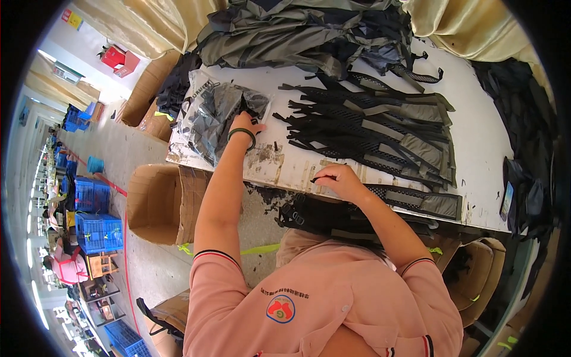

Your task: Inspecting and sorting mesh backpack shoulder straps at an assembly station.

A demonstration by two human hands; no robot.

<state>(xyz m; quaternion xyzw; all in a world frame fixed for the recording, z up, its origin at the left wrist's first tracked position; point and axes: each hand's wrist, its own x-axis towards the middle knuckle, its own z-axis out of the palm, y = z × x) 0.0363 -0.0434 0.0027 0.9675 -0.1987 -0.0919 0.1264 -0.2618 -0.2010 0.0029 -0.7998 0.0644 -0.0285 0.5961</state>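
My left hand (pixel 245 125) is at the opening of a clear plastic bag (pixel 199 122) on the table's left part, its fingers closed around small black pieces I cannot make out. Dark items fill the bag. By the front edge my right hand (pixel 342 181) pinches the end of a short black strap piece (pixel 316 179). Just past that wrist lies a grey-and-black mesh shoulder strap (pixel 422 202) along the edge. Several similar shoulder straps (pixel 380 128) are spread in a layered row beyond my right hand.
Dark grey fabric (pixel 309 38) is heaped at the back of the white table (pixel 476 172). Black straps and bags (pixel 520 143) hang at the right. Below the front edge are a black strapped item (pixel 321 214) and cardboard boxes (pixel 154 205). Blue crates (pixel 98 232) stand farther left.
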